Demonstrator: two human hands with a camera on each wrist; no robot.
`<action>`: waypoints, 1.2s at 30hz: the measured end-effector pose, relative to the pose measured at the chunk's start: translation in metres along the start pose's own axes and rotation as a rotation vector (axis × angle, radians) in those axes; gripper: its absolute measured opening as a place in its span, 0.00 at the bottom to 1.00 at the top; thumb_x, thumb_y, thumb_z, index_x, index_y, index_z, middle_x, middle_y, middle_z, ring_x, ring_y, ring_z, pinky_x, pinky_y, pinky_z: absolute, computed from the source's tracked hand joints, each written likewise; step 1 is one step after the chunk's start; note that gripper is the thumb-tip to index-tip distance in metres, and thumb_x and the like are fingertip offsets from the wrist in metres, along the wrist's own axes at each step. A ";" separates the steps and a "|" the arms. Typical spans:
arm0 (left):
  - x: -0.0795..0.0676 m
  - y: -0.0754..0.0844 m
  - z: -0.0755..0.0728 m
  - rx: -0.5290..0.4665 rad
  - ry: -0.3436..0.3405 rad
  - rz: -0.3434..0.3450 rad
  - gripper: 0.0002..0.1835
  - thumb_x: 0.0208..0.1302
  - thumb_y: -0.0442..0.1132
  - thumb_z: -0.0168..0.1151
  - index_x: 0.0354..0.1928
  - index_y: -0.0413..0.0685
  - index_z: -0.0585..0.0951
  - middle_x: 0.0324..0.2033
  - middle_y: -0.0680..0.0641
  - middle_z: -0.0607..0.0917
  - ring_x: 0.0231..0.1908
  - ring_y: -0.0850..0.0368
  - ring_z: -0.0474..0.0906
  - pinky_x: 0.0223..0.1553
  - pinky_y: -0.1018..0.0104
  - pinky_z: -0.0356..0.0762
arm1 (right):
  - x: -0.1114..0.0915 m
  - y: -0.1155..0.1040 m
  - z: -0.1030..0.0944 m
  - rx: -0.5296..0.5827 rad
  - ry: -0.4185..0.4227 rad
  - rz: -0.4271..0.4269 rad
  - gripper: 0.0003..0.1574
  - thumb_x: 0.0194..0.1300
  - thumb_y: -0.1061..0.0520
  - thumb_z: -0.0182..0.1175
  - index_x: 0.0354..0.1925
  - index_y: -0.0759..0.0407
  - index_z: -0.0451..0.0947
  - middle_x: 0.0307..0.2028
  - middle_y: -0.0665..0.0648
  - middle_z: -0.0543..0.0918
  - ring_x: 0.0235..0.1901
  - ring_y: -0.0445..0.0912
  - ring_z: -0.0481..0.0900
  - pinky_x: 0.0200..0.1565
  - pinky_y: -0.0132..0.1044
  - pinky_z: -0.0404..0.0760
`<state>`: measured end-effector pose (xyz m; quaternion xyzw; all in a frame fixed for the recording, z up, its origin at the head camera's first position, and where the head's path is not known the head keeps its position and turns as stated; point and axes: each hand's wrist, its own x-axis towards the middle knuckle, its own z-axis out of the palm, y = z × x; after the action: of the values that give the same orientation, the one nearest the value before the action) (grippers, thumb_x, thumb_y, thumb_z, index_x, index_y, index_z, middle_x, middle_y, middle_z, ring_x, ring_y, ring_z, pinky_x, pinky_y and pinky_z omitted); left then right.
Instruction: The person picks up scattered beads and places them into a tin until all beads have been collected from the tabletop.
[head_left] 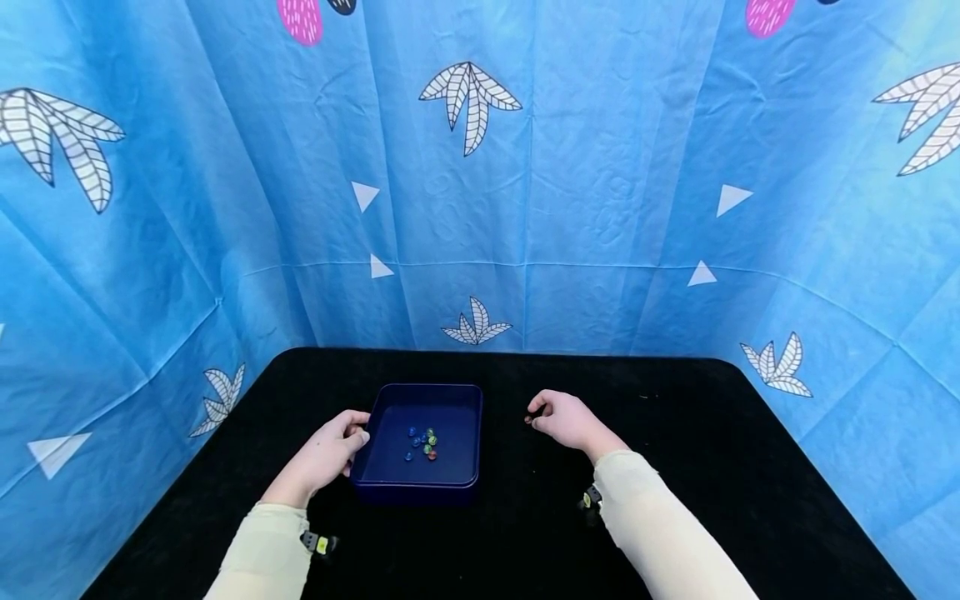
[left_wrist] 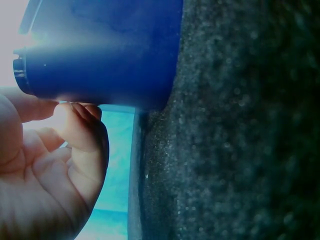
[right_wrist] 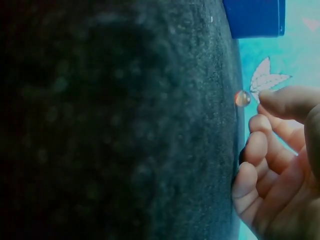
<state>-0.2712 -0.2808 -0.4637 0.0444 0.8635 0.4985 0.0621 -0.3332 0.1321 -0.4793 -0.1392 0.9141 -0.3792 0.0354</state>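
A dark blue square tray (head_left: 457, 410) stands left of centre on a black-covered table, with several glass marbles (head_left: 432, 441) in blue, green and red on its floor. My left hand (head_left: 327, 450) grips the tray's left side, thumb at the rim; the left wrist view shows bent fingers against the outer wall. Right of the tray, a single reddish-orange marble (right_wrist: 242, 98) lies on the black cloth. Bent over it is my right hand (head_left: 567, 419), index finger and thumb spread around the marble; its thumb tip is right beside the marble in the right wrist view.
The black table (head_left: 675, 500) has rounded far corners. A blue patterned curtain (head_left: 585, 183) hangs behind it and along both sides. Small light specks dot the cloth toward the far right.
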 end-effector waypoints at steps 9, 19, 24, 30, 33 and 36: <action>0.001 0.000 0.000 -0.005 -0.001 -0.015 0.22 0.75 0.33 0.51 0.67 0.35 0.69 0.42 0.41 0.75 0.33 0.44 0.76 0.29 0.57 0.79 | -0.001 0.000 0.000 -0.028 -0.094 0.017 0.15 0.63 0.62 0.65 0.49 0.54 0.81 0.37 0.48 0.83 0.32 0.44 0.75 0.34 0.40 0.77; 0.002 0.000 0.001 0.003 -0.002 -0.010 0.22 0.74 0.33 0.51 0.67 0.35 0.69 0.43 0.38 0.76 0.33 0.44 0.77 0.29 0.57 0.80 | -0.002 0.001 0.001 -0.069 -0.111 -0.006 0.08 0.61 0.62 0.66 0.39 0.53 0.81 0.33 0.48 0.82 0.29 0.44 0.75 0.33 0.40 0.76; 0.002 0.000 0.000 0.000 -0.003 -0.012 0.22 0.74 0.33 0.52 0.66 0.34 0.69 0.43 0.38 0.76 0.32 0.45 0.77 0.28 0.58 0.80 | -0.001 0.000 0.002 -0.070 -0.117 -0.014 0.06 0.61 0.63 0.65 0.36 0.52 0.81 0.31 0.46 0.83 0.28 0.43 0.75 0.33 0.39 0.75; 0.001 0.000 -0.002 -0.011 -0.007 -0.017 0.22 0.74 0.33 0.51 0.67 0.34 0.68 0.43 0.38 0.75 0.33 0.44 0.77 0.29 0.57 0.79 | 0.001 0.001 0.002 -0.077 -0.134 -0.007 0.06 0.62 0.62 0.65 0.36 0.51 0.81 0.31 0.45 0.82 0.29 0.43 0.76 0.34 0.40 0.75; 0.002 0.000 -0.001 -0.015 -0.006 -0.011 0.22 0.74 0.33 0.51 0.67 0.34 0.69 0.42 0.38 0.75 0.33 0.43 0.77 0.28 0.57 0.79 | 0.001 0.002 0.002 -0.082 -0.132 -0.013 0.06 0.62 0.62 0.66 0.36 0.51 0.81 0.31 0.45 0.82 0.28 0.43 0.75 0.34 0.40 0.75; 0.002 0.001 -0.001 -0.017 -0.008 -0.013 0.22 0.74 0.33 0.51 0.67 0.34 0.69 0.43 0.38 0.75 0.33 0.44 0.77 0.28 0.57 0.79 | 0.000 0.002 0.001 -0.085 -0.136 -0.015 0.06 0.62 0.62 0.66 0.36 0.51 0.81 0.31 0.45 0.82 0.28 0.43 0.75 0.34 0.40 0.75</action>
<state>-0.2729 -0.2807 -0.4629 0.0404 0.8594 0.5050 0.0690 -0.3335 0.1324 -0.4814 -0.1731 0.9238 -0.3300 0.0885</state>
